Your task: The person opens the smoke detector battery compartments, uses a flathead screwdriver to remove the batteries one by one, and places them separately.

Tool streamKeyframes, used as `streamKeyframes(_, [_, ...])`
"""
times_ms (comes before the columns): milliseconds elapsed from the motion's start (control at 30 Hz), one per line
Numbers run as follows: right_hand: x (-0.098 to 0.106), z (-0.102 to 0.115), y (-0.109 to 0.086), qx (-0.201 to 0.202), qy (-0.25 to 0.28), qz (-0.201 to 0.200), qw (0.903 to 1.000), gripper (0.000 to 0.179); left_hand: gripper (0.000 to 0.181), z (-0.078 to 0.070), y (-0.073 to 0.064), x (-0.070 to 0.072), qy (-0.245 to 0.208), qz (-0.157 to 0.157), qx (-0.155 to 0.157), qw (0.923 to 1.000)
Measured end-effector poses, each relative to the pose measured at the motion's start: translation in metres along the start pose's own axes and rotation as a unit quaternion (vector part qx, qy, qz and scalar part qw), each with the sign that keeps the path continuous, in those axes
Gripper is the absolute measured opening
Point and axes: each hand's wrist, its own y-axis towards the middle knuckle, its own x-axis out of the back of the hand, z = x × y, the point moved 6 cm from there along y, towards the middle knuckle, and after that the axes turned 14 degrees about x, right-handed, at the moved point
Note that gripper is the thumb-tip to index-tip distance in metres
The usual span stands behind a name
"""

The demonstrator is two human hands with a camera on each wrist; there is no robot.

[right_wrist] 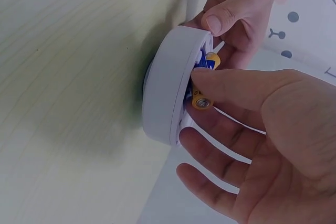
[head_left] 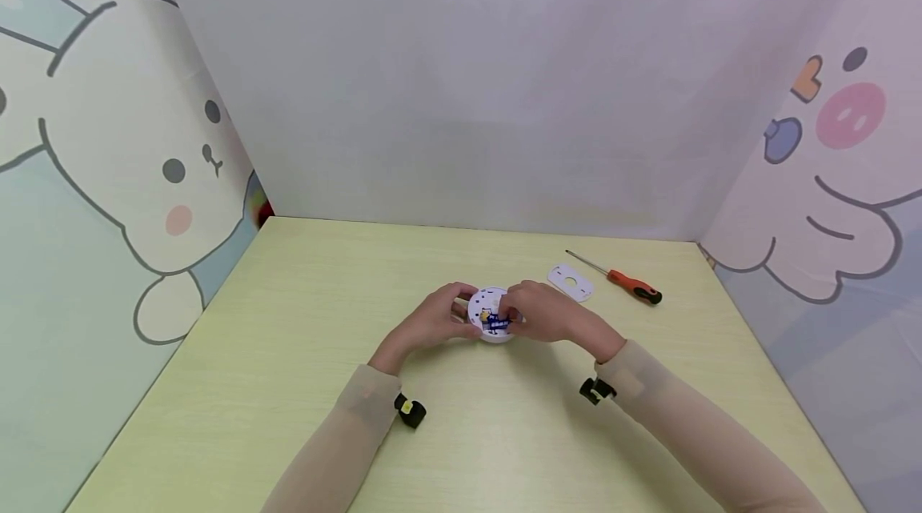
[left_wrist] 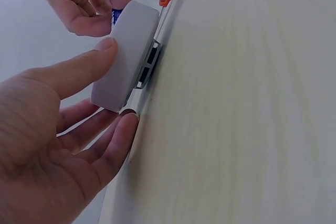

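Observation:
A round white smoke detector (head_left: 492,334) is held just over the table, its back with the battery bay turned up. My left hand (head_left: 437,318) grips its left side, the thumb (left_wrist: 86,69) on the near side wall and the fingers round the far side. Dark slots (left_wrist: 149,65) show on its underside in the left wrist view. My right hand (head_left: 542,312) is at the battery bay, thumb and forefinger pinching a blue battery with a yellow end (right_wrist: 201,102). Another blue and yellow battery end (right_wrist: 212,60) shows just beyond the thumb. The fingers partly hide the bay.
A white mounting plate (head_left: 559,277) with a round hole lies behind my right hand. To its right rests a screwdriver (head_left: 628,284) with an orange and black handle, its shaft pointing back left. The pale wooden table (head_left: 346,281) meets printed cloth walls on both sides.

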Motion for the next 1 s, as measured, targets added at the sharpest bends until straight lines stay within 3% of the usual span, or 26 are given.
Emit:
streamKeyframes(533, [0.016, -0.004, -0.016, -0.013, -0.038, -0.018, 0.999, 0.009, 0.07, 0.0, -0.001, 0.0, -0.003, -0.002, 0.005, 1.0])
streamKeyframes(1000, [0.043, -0.05, -0.075, -0.065, -0.039, -0.092, 0.9928, 0.009, 0.071, 0.001, -0.002, 0.001, 0.002, -0.004, 0.007, 1.0])
